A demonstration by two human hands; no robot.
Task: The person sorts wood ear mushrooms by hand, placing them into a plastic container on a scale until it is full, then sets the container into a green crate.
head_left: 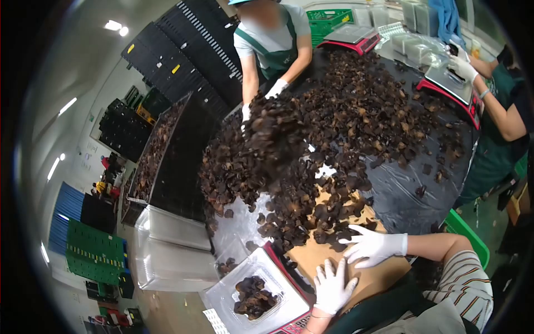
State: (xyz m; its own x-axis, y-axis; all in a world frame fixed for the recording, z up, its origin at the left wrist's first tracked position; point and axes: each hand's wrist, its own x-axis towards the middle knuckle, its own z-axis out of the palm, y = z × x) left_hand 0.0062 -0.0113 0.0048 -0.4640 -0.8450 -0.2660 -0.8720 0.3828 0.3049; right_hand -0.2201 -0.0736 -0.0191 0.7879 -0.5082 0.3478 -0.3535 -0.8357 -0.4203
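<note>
My left hand (332, 287), in a white glove, lies with its fingers stretched out over a brown cardboard sheet (311, 260), just right of a red scale (286, 267). My right hand (374, 246), also gloved, is spread over the same cardboard, its fingertips close to loose dark wood ear mushrooms (297, 217). Neither hand holds anything. On the scale stands an open clear plastic box (272, 284) with a clump of wood ear mushrooms (255, 298) inside.
Across the table, a person's gloved hands (276, 89) handle a blurred mass of mushrooms (275, 133). Another person's gloved hand (463, 68) is at a second scale (450, 89) on the right. Stacked clear boxes (172, 250) stand left, beside a black crate (181, 156).
</note>
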